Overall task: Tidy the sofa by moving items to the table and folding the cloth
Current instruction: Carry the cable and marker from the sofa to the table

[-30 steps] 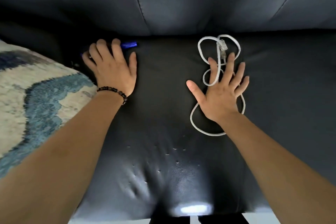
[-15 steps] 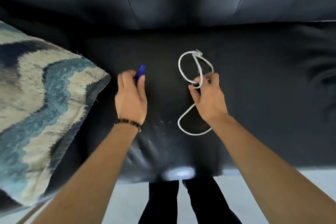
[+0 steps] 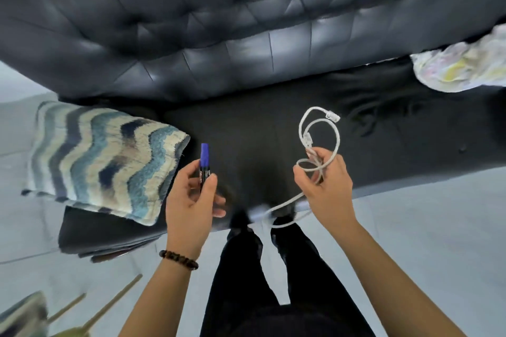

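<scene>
My left hand (image 3: pixel 189 200) grips a marker with a blue cap (image 3: pixel 204 162), held upright above the front edge of the black leather sofa (image 3: pixel 246 44). My right hand (image 3: pixel 325 186) pinches a looped white cable (image 3: pixel 319 134), lifted off the seat; one loop hangs down past the seat edge toward my legs. A crumpled pale cloth (image 3: pixel 462 63) with yellow and pink print lies on the seat at the far right, against the backrest.
A blue and cream wavy-patterned cushion (image 3: pixel 101 156) lies on the left end of the seat. The tufted backrest fills the top of the view. Pale floor shows on both sides of my legs. Thin wooden sticks (image 3: pixel 112 306) and another patterned piece show at bottom left.
Both hands have lifted their items off the seat and drawn back toward me. My view has pulled away from the sofa, and the cloth at the right has come into sight.
</scene>
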Available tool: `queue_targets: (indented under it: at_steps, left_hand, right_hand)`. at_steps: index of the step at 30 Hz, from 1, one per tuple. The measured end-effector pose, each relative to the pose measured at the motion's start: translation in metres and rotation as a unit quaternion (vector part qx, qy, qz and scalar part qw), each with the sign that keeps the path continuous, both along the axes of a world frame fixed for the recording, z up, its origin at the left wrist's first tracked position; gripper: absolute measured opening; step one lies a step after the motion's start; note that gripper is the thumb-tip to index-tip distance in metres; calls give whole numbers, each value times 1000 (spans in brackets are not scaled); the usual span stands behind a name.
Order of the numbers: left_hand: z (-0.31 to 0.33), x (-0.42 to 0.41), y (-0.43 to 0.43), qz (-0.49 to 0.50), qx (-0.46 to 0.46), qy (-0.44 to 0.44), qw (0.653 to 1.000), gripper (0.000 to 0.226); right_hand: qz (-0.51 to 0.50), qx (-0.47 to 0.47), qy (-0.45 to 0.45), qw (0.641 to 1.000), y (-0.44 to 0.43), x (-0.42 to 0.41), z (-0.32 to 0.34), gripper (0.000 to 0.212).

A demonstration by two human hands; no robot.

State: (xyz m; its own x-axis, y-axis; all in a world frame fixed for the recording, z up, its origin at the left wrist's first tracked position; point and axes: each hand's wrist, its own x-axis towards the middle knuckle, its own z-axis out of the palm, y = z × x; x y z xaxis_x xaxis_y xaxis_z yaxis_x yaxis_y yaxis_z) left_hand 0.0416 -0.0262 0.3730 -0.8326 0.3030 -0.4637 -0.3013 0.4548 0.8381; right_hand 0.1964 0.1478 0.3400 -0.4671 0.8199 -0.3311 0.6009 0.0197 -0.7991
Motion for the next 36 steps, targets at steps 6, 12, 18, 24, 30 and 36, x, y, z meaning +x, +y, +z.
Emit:
queue_targets:
  at_steps: [6,12,18,24,30,36]
  left_hand:
    - [119,-4,-33,-48,74,69,994,22]
    - [162,-16,-56,-174,133,128,967,33]
    - [149,12,-39,-267,174,96,943,41]
    - [182,106,19,-458,217,88,857,24]
    - [211,241,29,-573,258,127,767,21]
    - [184,386,-9,-626,213,116,741,21]
  right_hand:
    - [-53,64,50,995,-25,46,119,47]
    - [-174,132,43,975,-75,82,177,48]
    - [-307,201,12,930,-156,161,206,40]
    - [-499,217,-10,839,-229,267,223,41]
    - [-628,219,-4,747,-299,364,209,40]
    - [-677,164,11,717,-356,475,182,42]
